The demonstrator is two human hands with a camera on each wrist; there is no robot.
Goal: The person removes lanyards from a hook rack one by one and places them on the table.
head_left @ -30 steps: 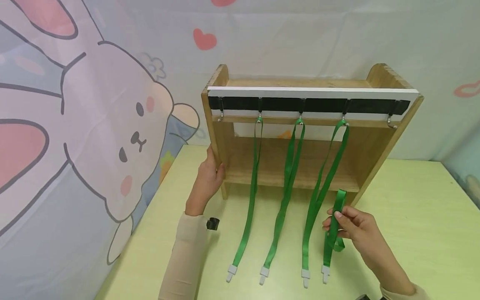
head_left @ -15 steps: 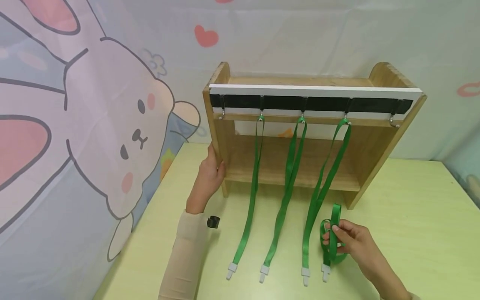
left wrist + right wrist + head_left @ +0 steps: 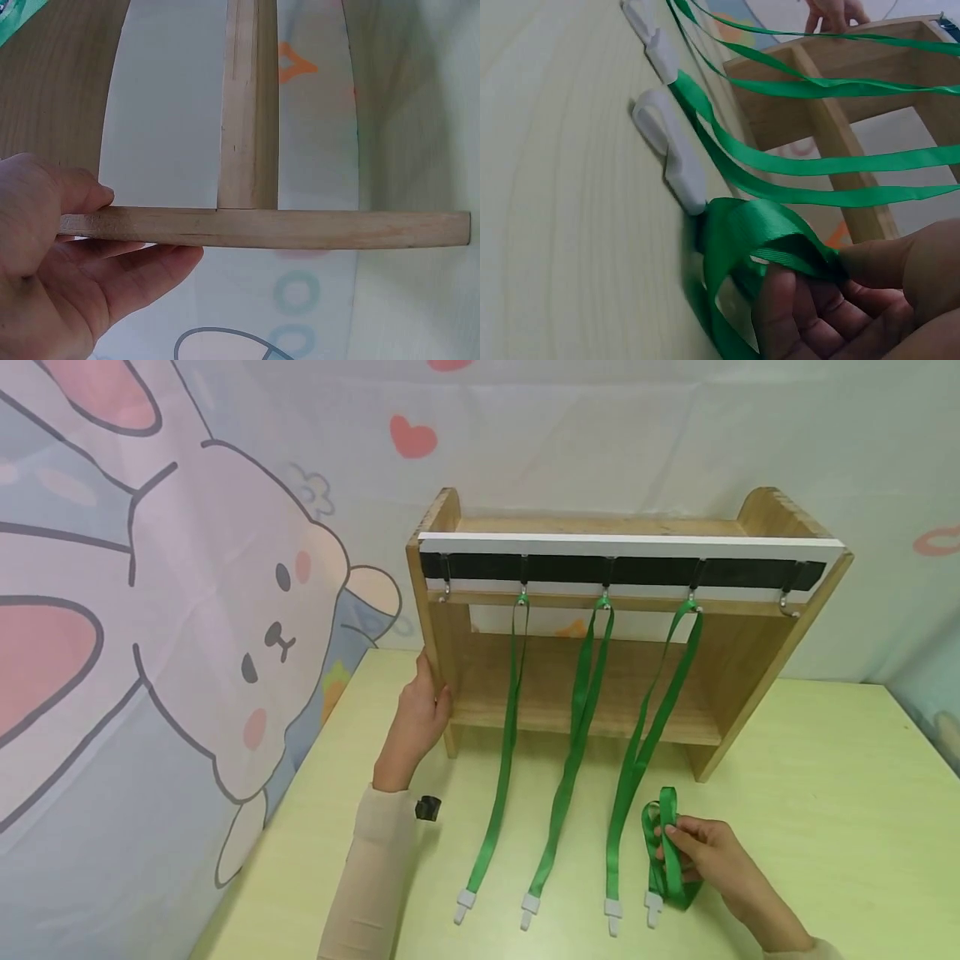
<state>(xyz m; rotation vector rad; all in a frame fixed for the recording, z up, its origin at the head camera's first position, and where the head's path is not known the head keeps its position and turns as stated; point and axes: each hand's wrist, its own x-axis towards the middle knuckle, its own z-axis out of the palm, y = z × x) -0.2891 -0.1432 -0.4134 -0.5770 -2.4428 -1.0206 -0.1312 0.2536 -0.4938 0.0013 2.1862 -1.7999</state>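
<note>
A wooden shelf [image 3: 780, 677] stands on the table, and my left hand [image 3: 420, 714] grips its left side panel. In the left wrist view the thumb and fingers [image 3: 150, 281] lie on either side of the panel's edge [image 3: 337, 229]. Low at the right, my right hand [image 3: 712, 860] pinches a green lanyard [image 3: 670, 843], its strap looped and bunched close to the tabletop. This lanyard's white clip [image 3: 671, 150] lies beside the hand. Three more green lanyards [image 3: 505, 777] hang from the shelf's middle hooks, their white clips [image 3: 465, 902] reaching down toward the table.
Along the shelf's top front runs a white board [image 3: 637, 545] with a black strip and several metal hooks. The far left hook [image 3: 444, 589] and far right hook [image 3: 785, 602] carry nothing. A printed cloth [image 3: 225, 610] hangs behind the pale table [image 3: 840, 793].
My right hand has moved down toward the table with the lanyard, whose strap now folds into loops. The left hand keeps its grip on the shelf.
</note>
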